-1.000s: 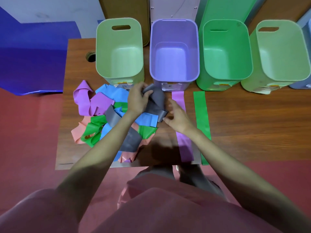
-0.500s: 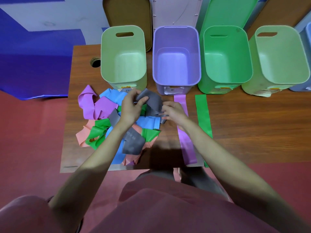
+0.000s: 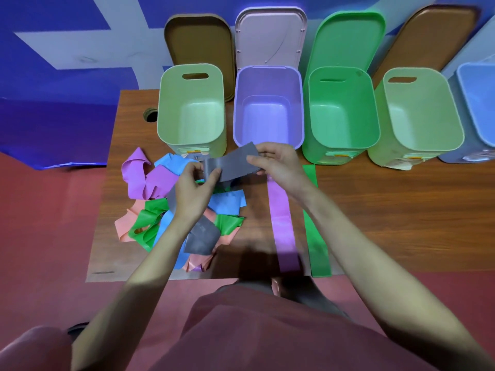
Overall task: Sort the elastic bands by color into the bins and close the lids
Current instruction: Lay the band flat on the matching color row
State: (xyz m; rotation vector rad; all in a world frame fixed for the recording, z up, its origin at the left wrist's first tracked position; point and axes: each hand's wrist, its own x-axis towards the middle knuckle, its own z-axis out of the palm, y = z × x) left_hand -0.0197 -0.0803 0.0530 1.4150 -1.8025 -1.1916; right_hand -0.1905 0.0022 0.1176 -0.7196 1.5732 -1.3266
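Both hands up over the table [image 3: 401,210], working one gray band [image 3: 233,163]. Left hand [image 3: 194,191] pinching its left end between thumb and fingers, right hand [image 3: 276,163] gripping the right end, band pulled flat just in front of the purple bin [image 3: 269,76]. Below the left hand, a tangled pile of bands [image 3: 150,207]: purple, blue, green, pink, gray. Beside the pile, a purple strip [image 3: 284,228] and a green strip [image 3: 317,236] laid out straight, side by side. Behind them, five open bins in a row, with lids [image 3: 198,41] propped upright at the back.
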